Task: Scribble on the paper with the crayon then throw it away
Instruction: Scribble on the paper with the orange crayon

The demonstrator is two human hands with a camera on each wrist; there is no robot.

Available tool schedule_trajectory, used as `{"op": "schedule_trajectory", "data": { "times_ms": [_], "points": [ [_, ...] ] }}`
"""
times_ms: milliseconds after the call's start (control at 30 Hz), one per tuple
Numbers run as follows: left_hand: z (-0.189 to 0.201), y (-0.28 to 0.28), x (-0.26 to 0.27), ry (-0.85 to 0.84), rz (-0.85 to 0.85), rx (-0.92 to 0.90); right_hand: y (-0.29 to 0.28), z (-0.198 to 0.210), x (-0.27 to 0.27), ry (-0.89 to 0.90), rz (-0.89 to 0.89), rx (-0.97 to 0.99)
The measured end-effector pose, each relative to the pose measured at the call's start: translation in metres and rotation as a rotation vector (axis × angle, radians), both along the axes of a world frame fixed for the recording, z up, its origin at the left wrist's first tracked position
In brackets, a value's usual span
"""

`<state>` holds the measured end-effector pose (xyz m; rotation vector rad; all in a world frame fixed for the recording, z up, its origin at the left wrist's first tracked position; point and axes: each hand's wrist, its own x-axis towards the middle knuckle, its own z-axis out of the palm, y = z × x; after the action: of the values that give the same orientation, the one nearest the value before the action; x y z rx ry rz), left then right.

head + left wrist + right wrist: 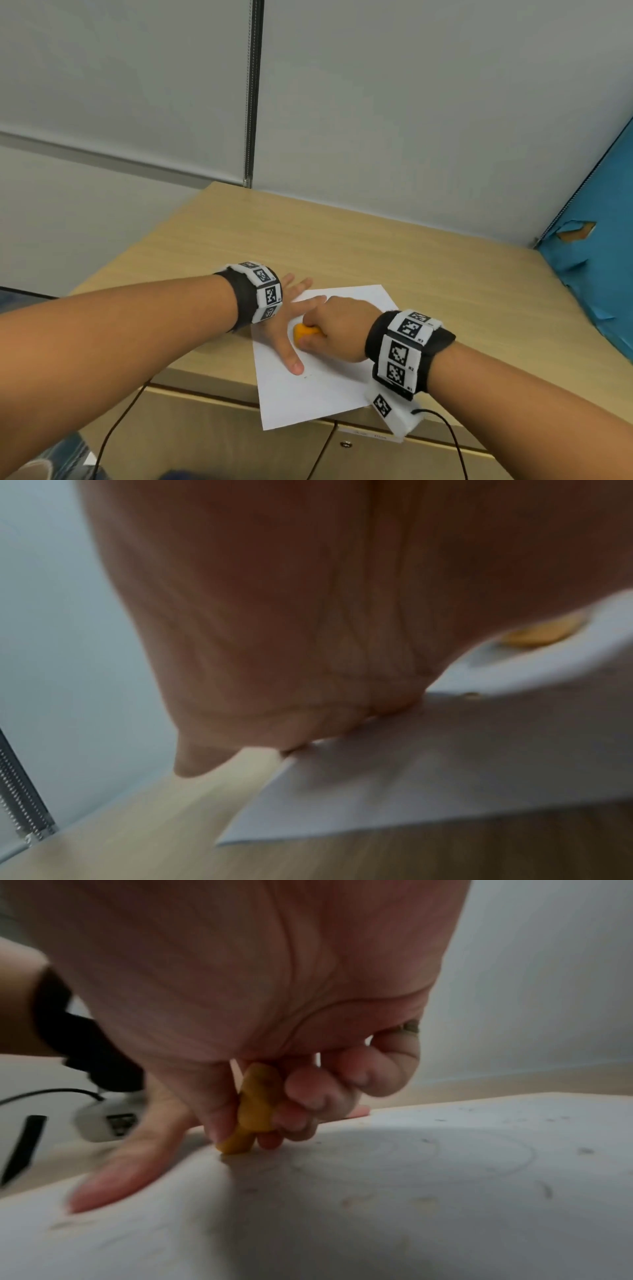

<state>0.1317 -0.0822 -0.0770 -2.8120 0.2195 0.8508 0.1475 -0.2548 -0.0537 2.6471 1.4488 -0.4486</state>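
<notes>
While the left hand [286, 322] lies flat with fingers spread, pressing the white paper [318, 387] onto the wooden table [428, 274], the right hand [342, 327] grips an orange crayon [251, 1112], its tip touching the sheet.

The wooden cabinet top [394, 246] lies bare beyond and to the right of the paper [308, 394], giving open passage there. That passage ends at the grey wall panels [411, 102] behind and the torn blue board [596, 274] on the right. On the sheet itself, the left hand [287, 329] lies flat with fingers spread and the right hand [339, 329] grips the orange crayon [305, 334] just beside it, so the sheet's left and middle are blocked; its near end, overhanging the front edge, is free.
</notes>
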Motion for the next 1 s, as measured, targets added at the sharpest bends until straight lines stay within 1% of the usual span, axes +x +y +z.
{"op": "schedule_trajectory", "data": {
  "times_ms": [133, 167, 200, 300, 333, 367, 467, 500, 600, 733, 767, 867, 900, 933, 1000],
  "points": [
    [-0.003, 0.002, 0.004, 0.026, 0.019, -0.022, 0.007, 0.002, 0.032, -0.151, -0.122, -0.005],
    [-0.004, 0.002, 0.005, 0.027, 0.020, -0.025, 0.010, 0.001, 0.035, -0.169, -0.126, -0.001],
    [-0.004, 0.002, 0.005, 0.028, 0.019, -0.025, 0.012, -0.001, 0.032, -0.151, -0.114, 0.006],
    [-0.003, 0.001, 0.004, 0.026, 0.005, -0.007, 0.009, -0.007, 0.009, 0.038, -0.039, 0.039],
    [-0.003, 0.001, 0.004, 0.026, 0.003, -0.010, 0.007, -0.007, 0.006, 0.068, -0.040, 0.040],
    [-0.003, 0.001, 0.003, 0.024, 0.004, -0.017, 0.005, -0.006, 0.009, 0.057, -0.064, 0.037],
    [-0.005, 0.002, 0.004, 0.001, 0.018, -0.059, 0.004, -0.002, 0.040, -0.107, -0.190, 0.041],
    [-0.006, 0.003, 0.004, -0.005, 0.022, -0.068, 0.005, -0.002, 0.047, -0.133, -0.223, 0.043],
    [-0.005, 0.003, 0.003, -0.011, 0.031, -0.067, 0.007, -0.002, 0.053, -0.114, -0.248, 0.028],
    [-0.001, 0.001, -0.002, -0.015, 0.058, -0.100, -0.018, 0.013, 0.053, -0.068, -0.392, 0.168],
    [0.000, 0.000, -0.003, -0.020, 0.067, -0.102, -0.027, 0.015, 0.051, -0.063, -0.419, 0.162],
    [0.000, -0.006, -0.011, -0.052, 0.106, -0.099, -0.048, 0.010, 0.038, -0.039, -0.413, -0.019],
    [-0.001, -0.009, -0.016, -0.069, 0.125, -0.097, -0.052, 0.006, 0.035, -0.025, -0.420, -0.044],
    [-0.001, -0.012, -0.022, -0.085, 0.143, -0.095, -0.055, 0.002, 0.034, -0.020, -0.430, -0.033],
    [-0.003, -0.019, -0.036, -0.118, 0.167, -0.091, -0.056, -0.001, 0.035, -0.070, -0.443, 0.008]
  ]
}}
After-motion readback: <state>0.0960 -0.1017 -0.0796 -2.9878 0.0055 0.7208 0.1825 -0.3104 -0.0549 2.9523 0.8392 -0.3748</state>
